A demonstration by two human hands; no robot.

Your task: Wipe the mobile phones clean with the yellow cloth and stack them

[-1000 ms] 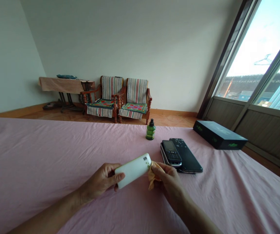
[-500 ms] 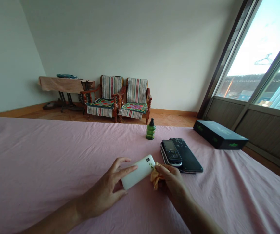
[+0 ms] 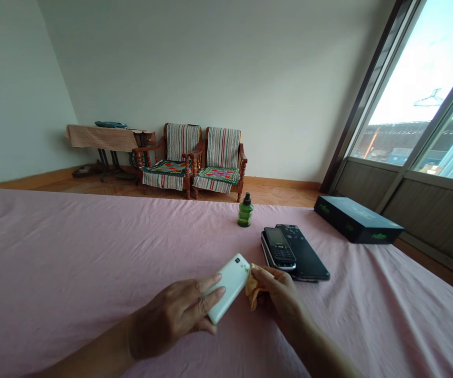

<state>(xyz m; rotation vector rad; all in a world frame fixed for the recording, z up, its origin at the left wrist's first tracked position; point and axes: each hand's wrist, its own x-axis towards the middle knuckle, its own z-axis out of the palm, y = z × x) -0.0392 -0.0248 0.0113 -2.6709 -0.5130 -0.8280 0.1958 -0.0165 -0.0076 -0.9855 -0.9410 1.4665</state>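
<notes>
A white smartphone [image 3: 231,283] is tilted in front of me, its back with the camera lens facing up. My left hand [image 3: 183,310] grips its lower left side, fingers over the back and the thumb beneath. A crumpled yellow-orange cloth [image 3: 253,291] is pinched in my right hand [image 3: 279,294], right beside the phone's upper right edge. I cannot tell whether the cloth presses on the edge. To the right, a black keypad phone [image 3: 280,247] lies on a small stack of phones, next to a dark flat tablet-like device [image 3: 307,257].
Pink cloth [image 3: 92,252] covers the bed-like surface. A green spray bottle [image 3: 245,211] stands near its far edge, and a black box [image 3: 358,219] sits at the far right. Two wooden armchairs [image 3: 220,157] are beyond, by the wall.
My left hand has shifted its grip, its fingers now lying farther over the phone's back. The phone has turned to a steeper slant. My right hand with the cloth stays almost in place.
</notes>
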